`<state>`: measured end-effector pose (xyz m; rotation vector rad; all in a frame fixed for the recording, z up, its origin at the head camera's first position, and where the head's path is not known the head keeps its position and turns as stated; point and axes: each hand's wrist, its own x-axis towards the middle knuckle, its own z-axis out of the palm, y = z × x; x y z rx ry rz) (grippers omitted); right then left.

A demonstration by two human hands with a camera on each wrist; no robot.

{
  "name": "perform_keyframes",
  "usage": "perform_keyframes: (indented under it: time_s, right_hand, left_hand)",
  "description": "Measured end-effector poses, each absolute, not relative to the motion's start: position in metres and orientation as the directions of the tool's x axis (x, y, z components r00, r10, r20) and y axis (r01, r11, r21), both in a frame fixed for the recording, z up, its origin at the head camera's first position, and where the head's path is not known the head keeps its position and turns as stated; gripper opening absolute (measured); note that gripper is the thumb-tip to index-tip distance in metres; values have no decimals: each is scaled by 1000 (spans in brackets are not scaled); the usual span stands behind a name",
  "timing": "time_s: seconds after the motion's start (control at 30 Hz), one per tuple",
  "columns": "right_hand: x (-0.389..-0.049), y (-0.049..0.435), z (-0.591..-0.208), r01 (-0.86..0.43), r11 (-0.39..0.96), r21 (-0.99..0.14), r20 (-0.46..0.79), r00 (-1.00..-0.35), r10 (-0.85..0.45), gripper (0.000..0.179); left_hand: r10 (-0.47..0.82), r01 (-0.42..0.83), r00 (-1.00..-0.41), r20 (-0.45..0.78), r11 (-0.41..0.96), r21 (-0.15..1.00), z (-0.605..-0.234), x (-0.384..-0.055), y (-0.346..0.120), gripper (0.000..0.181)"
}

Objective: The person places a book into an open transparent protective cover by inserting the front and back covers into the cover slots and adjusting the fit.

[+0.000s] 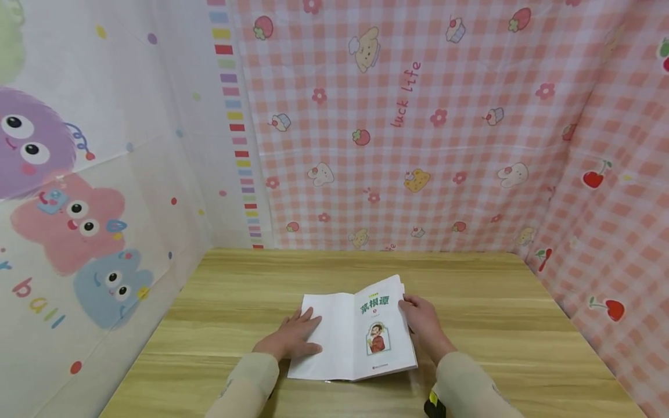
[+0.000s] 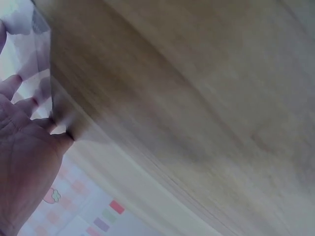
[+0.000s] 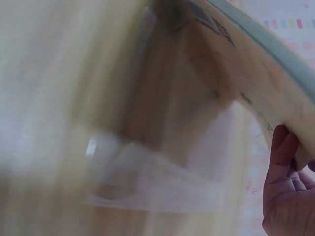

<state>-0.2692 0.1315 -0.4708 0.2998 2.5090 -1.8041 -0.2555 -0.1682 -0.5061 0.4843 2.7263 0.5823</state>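
A thin white paper book with green Chinese lettering [image 1: 355, 337] lies open between the two hands, on a light wood-grain table [image 1: 470, 284]. The left hand [image 1: 294, 337], coming out of a cream sleeve [image 1: 251, 371], rests with its fingers spread on the blank left page. The right hand [image 1: 424, 325] grips the book's right edge, fingers curled against it, and that side is tilted up off the tabletop. On the page just beside the right hand I can read the green title [image 1: 374, 305], 菜根谭, with a small red disc beneath it whose mark is too small to make out; the yellow-green line above and the print along the bottom are also too tiny. Below the title is an arched picture of a figure in red [image 1: 377, 338]. Beyond both hands hangs a pink-and-white checked cloth [image 1: 340, 203], printed "luck life" among strawberries and cupcakes. Left of the left hand, a white cloth with round-eyed cartoon creatures [image 1: 157, 191] shows the letters "ball".
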Motion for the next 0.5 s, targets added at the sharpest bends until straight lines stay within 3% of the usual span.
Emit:
perform_keyframes:
  time_s: [0.2,0.5]
  right_hand:
    - [-272,114,-449,79,434,-897,-39,-994,100,37]
    - [-276,95,-432,22,487,-873,20,-996,82,34]
  left_hand:
    - [384,262,-899,-212,858,441,-508,-258,-167,72]
    - [378,267,-910,-172,850,455,-506,-259,-156,73]
